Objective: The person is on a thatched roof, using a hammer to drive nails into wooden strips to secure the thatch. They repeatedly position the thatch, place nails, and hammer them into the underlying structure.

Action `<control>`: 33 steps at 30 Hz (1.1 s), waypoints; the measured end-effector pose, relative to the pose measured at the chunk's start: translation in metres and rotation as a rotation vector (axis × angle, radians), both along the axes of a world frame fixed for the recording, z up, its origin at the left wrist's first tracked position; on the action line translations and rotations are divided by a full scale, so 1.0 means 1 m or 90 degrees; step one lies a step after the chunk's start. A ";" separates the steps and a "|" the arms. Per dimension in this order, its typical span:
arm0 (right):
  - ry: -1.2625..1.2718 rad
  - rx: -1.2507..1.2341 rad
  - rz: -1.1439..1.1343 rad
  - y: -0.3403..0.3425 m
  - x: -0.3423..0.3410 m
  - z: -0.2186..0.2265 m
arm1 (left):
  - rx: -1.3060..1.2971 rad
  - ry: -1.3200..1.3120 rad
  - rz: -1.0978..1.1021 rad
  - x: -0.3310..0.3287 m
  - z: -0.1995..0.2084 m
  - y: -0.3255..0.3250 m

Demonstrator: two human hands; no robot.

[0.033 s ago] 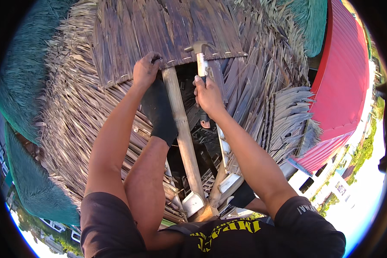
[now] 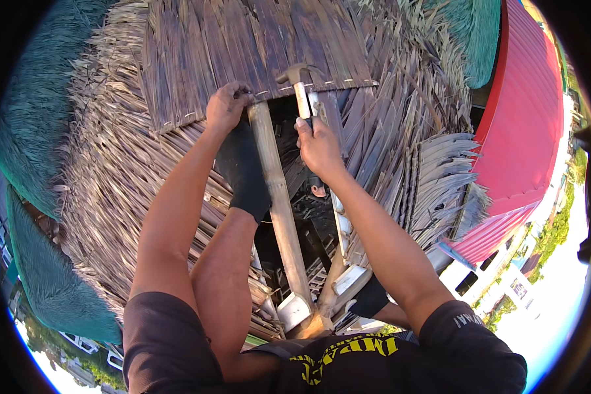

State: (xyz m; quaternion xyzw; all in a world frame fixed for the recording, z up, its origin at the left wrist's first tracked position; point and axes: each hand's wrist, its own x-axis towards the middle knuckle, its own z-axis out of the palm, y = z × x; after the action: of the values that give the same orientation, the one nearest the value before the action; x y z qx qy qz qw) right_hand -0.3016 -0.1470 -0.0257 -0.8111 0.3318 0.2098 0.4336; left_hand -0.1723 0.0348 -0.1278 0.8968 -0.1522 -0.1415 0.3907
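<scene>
Brown thatch panel (image 2: 256, 49), at bamboo pole's (image 2: 280, 190) upper end: likely light, stiff, splittable; hold by stitched edge | left hand (image 2: 226, 108) there, grip unclear | right hand (image 2: 321, 148) wrapped round hammer (image 2: 301, 98), probably head-heavy; hold low

From my remote station I look down on a roof of dry palm thatch (image 2: 131, 151). Toward its upper edge lies a darker, stitched leaf panel (image 2: 243, 46); fanned grey leaves (image 2: 443, 174) lie near its right edge, and a bare bamboo pole (image 2: 279, 190) spans its opening toward the lower edge.
</scene>
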 end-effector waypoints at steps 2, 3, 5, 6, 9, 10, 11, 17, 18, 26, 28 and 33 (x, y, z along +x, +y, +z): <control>-0.076 -0.040 0.102 0.004 -0.006 0.013 | 0.085 0.019 -0.061 -0.005 -0.015 0.002; -0.128 -0.067 0.143 0.006 -0.007 0.019 | 0.053 0.008 -0.028 -0.006 -0.021 0.002; -0.141 -0.054 0.171 0.011 -0.007 0.029 | 0.013 0.039 0.018 -0.009 -0.027 0.001; -0.168 -0.050 0.182 0.014 -0.005 0.032 | 0.031 0.021 0.001 -0.010 -0.029 0.001; -0.182 -0.062 0.230 0.018 0.004 0.030 | 0.057 -0.030 0.001 -0.011 -0.028 0.002; -0.157 -0.072 0.246 0.018 0.007 0.027 | 0.050 -0.034 0.010 -0.011 -0.027 0.001; -0.112 -0.078 0.265 0.018 0.009 0.024 | 0.053 -0.019 0.010 -0.011 -0.026 0.001; -0.091 -0.081 0.277 0.016 0.014 0.014 | 0.063 -0.037 -0.004 -0.013 -0.024 0.000; -0.055 -0.055 0.288 0.015 0.017 0.015 | 0.061 -0.038 0.000 -0.013 -0.024 0.000; -0.198 -0.089 0.224 0.012 0.034 0.039 | 0.003 0.034 -0.023 -0.004 -0.028 0.007; -0.189 -0.082 0.233 0.011 0.034 0.041 | -0.077 0.109 0.015 0.001 -0.031 0.010; -0.079 -0.145 0.291 0.012 0.038 0.031 | -0.119 0.077 0.003 0.011 -0.054 0.015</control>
State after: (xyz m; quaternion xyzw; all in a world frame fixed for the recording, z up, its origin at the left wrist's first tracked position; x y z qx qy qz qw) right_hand -0.2637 -0.1355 0.0053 -0.9198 0.1342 0.2137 0.3004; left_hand -0.1610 0.0494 -0.1818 0.8464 -0.1387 -0.1799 0.4817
